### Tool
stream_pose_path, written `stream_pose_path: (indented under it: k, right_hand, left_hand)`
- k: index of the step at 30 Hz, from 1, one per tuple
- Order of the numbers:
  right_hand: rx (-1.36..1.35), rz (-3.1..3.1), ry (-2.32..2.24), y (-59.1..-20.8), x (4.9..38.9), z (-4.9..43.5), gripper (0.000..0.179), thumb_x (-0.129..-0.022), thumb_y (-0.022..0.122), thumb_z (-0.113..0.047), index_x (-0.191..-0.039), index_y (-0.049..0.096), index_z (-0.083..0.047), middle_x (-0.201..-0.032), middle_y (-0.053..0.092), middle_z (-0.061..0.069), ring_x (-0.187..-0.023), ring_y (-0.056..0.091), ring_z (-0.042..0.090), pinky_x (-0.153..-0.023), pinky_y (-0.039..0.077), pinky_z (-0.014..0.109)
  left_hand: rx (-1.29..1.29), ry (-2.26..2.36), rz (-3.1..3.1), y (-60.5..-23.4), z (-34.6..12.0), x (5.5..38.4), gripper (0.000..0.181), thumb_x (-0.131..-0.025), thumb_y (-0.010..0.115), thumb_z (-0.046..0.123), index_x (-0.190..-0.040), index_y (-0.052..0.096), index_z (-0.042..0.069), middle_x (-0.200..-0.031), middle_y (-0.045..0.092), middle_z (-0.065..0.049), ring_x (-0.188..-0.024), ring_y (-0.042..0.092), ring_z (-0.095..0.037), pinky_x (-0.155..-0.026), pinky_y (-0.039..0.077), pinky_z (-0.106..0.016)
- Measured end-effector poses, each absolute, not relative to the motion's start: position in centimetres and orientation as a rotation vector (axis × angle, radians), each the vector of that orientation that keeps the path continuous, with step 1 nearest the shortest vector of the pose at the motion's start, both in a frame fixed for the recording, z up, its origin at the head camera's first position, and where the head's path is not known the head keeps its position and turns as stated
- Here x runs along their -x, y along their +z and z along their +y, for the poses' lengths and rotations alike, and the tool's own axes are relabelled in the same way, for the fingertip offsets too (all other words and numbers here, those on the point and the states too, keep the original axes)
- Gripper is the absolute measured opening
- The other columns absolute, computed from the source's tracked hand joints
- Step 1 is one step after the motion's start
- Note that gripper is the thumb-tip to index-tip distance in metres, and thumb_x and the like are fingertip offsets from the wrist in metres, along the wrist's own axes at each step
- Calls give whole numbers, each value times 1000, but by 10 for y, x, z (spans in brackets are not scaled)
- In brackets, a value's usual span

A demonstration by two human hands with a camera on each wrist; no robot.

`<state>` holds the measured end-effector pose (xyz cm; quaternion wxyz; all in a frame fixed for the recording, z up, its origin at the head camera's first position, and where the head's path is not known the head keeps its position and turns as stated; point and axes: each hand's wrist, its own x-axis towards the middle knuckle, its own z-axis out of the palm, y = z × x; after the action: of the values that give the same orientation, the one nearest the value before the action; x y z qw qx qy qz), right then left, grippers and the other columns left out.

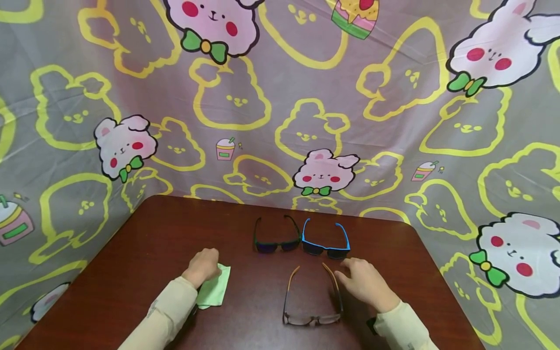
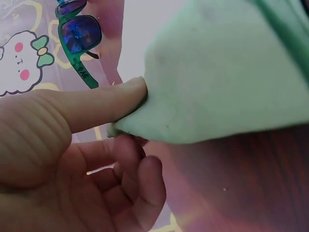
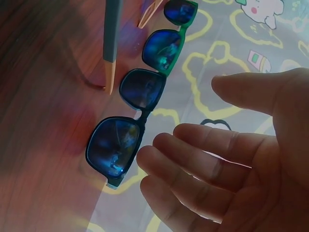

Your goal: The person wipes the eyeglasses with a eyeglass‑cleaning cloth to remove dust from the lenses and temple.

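Between thumb and fingers my left hand (image 1: 203,266) pinches a corner of a light green cloth (image 1: 215,288); in the left wrist view the cloth (image 2: 217,77) spreads out from the fingertips. Over the table's right side, my right hand (image 1: 365,283) is relaxed and holds nothing, its fingers loosely extended in the right wrist view. Just left of it lie eyeglasses (image 1: 312,320) with clear lenses and orange-tipped arms spread open. Behind them are blue-framed sunglasses (image 1: 325,249) and, to their left, green-framed sunglasses (image 1: 275,247), both with arms unfolded.
The dark reddish-brown table (image 1: 166,228) carries all these things. A grey curtain (image 1: 262,141) printed with rabbits and yellow outlines hangs behind it and along both sides.
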<state>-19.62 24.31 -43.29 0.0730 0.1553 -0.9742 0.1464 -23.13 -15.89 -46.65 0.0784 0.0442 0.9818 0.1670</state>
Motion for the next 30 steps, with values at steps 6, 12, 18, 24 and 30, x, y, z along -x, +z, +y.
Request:
stream_pose_path:
  k: [6, 12, 18, 24, 30]
  right_hand:
    - [-460, -2957, 416, -431, 192, 242, 25, -82, 71, -25, -97, 70, -5, -90, 66, 3, -80, 64, 21, -71, 51, 40]
    - [-482, -2933, 388, -434, 189, 244, 25, -82, 71, -25, -96, 70, -3, -89, 67, 5, -78, 65, 23, -70, 52, 40]
    - [-479, -2948, 381, -436, 187, 246, 26, -82, 72, -25, -96, 70, -3, -90, 67, 7, -78, 65, 24, -70, 52, 42]
    - [-558, -2932, 419, -438, 185, 247, 18, -82, 72, -23, -91, 70, -8, -87, 65, 0, -78, 63, 17, -70, 51, 37]
    - [-765, -2854, 469, -443, 184, 250, 7, -82, 71, -18, -86, 69, -13, -78, 57, -13, -69, 55, 6, -60, 46, 26]
  left_hand:
    - [-185, 514, 2947, -467, -159, 225, 24, -77, 61, 4, -63, 43, 10, -60, 35, -1, -55, 34, -17, -48, 28, -29]
    - [-239, 607, 2926, -466, -160, 222, 14, -73, 69, 6, -80, 58, 8, -76, 56, -5, -65, 49, -22, -56, 41, -35]
    - [-236, 734, 2885, -466, -161, 219, 33, -67, 77, 8, -97, 67, 2, -96, 64, -14, -83, 60, -30, -65, 48, -41]
    - [-231, 934, 2804, -465, -163, 214, 30, -74, 73, 5, -103, 69, -2, -97, 66, -12, -80, 60, -23, -63, 48, -35]
    - [-232, 1194, 2711, -465, -162, 212, 12, -83, 65, 6, -72, 60, 7, -62, 48, 3, -53, 41, -11, -51, 36, -25]
